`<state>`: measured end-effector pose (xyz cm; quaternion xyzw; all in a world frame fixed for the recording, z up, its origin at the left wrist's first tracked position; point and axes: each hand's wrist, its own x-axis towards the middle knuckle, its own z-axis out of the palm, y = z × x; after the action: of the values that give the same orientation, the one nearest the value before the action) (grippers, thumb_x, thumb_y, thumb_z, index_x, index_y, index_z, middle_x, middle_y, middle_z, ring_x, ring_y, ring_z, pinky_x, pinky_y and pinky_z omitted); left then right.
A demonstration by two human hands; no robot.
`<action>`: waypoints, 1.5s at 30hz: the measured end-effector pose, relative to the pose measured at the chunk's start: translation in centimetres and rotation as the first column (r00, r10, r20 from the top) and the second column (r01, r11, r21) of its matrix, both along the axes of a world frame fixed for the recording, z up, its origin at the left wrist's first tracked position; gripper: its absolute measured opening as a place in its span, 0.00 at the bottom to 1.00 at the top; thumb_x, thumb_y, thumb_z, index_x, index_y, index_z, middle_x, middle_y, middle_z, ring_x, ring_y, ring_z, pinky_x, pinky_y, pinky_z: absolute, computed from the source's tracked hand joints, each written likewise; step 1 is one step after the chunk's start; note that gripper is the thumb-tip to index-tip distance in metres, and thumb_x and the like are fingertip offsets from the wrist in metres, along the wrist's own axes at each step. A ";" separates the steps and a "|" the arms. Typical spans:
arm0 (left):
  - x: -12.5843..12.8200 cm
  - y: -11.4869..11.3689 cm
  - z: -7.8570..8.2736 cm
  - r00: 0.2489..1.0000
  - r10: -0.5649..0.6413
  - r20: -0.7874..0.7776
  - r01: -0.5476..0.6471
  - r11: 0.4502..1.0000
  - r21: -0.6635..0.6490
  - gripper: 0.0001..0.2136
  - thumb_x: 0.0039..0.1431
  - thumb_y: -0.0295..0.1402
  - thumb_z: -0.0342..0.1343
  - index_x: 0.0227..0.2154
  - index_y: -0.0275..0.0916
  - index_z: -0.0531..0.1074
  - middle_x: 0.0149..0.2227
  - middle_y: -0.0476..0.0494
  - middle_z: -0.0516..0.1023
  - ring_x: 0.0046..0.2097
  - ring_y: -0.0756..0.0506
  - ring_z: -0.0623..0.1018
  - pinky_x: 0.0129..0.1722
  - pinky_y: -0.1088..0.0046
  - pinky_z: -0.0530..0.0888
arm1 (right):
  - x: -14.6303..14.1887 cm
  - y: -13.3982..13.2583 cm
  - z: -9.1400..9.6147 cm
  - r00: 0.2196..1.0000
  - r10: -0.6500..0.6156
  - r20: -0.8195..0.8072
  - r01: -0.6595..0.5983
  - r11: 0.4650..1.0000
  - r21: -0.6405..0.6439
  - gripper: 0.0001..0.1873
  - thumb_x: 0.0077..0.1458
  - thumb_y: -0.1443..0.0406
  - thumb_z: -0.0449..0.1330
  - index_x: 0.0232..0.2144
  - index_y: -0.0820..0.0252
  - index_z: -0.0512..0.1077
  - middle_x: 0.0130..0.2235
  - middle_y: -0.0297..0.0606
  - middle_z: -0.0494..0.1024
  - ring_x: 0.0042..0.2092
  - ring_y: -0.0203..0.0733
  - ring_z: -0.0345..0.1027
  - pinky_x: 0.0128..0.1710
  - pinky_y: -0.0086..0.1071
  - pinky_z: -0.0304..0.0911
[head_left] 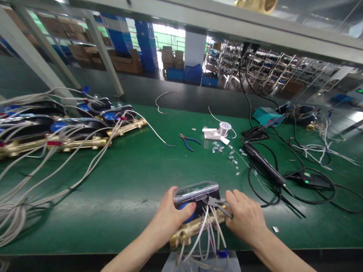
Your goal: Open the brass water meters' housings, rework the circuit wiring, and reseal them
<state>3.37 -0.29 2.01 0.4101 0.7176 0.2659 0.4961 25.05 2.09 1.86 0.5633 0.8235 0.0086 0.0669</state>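
Note:
A brass meter body (pixel 193 227) with a black housing and a clear lid (pixel 197 190) lies at the front edge of the green bench. My left hand (pixel 177 211) grips the housing from the left, its thumb over a blue round part on the near side. Pliers (pixel 217 204) are held in my right hand (pixel 244 215), with their jaws at the housing's front, by the lid clasp. Several white cables (pixel 208 230) come out below the jaws and hang over the edge, with a blue tie (pixel 222 252) around some. What the jaws touch is too small to tell.
Blue-handled cutters (pixel 188 142), a solder spool (pixel 224 129) and several small clips (pixel 218 147) lie further back. At right are a black electric screwdriver or soldering tool (pixel 263 164) and black cords. Several wired brass meters (pixel 79 143) stand at left; a shelf beam (pixel 181 19) crosses above.

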 end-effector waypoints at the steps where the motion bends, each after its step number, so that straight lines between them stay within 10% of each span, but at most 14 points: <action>1: 0.0 0.0 -0.2 1.000 0.000 -0.003 0.000 1.000 0.004 0.45 0.34 0.54 0.51 0.55 0.28 0.57 0.56 0.27 0.65 0.57 0.34 0.67 0.58 0.59 0.60 | -0.1 0.0 0.1 1.000 -0.004 -0.004 0.004 1.000 -0.003 0.09 0.49 0.71 0.53 0.34 0.59 0.68 0.35 0.39 0.72 0.39 0.44 0.68 0.34 0.32 0.52; 11: 0.3 0.1 -0.1 1.000 0.013 -0.018 -0.013 1.000 0.012 0.46 0.33 0.54 0.49 0.55 0.26 0.56 0.58 0.24 0.63 0.59 0.32 0.65 0.58 0.56 0.59 | -0.7 -0.2 3.5 0.999 -0.030 -0.018 0.027 0.984 -0.176 0.14 0.39 0.73 0.55 0.33 0.57 0.66 0.32 0.39 0.76 0.33 0.49 0.71 0.27 0.33 0.41; 45: 0.1 0.4 -1.2 0.999 0.036 -0.011 -0.035 0.997 0.064 0.44 0.36 0.55 0.51 0.54 0.27 0.58 0.57 0.25 0.65 0.58 0.32 0.67 0.59 0.57 0.61 | -1.3 0.2 4.2 0.996 -0.032 -0.079 0.009 0.960 -0.280 0.08 0.42 0.69 0.57 0.30 0.57 0.65 0.31 0.37 0.76 0.35 0.46 0.72 0.29 0.32 0.48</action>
<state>3.49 0.09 0.82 0.4147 0.7190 0.2949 0.4734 23.73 2.29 6.09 0.5565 0.8127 -0.1317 0.1117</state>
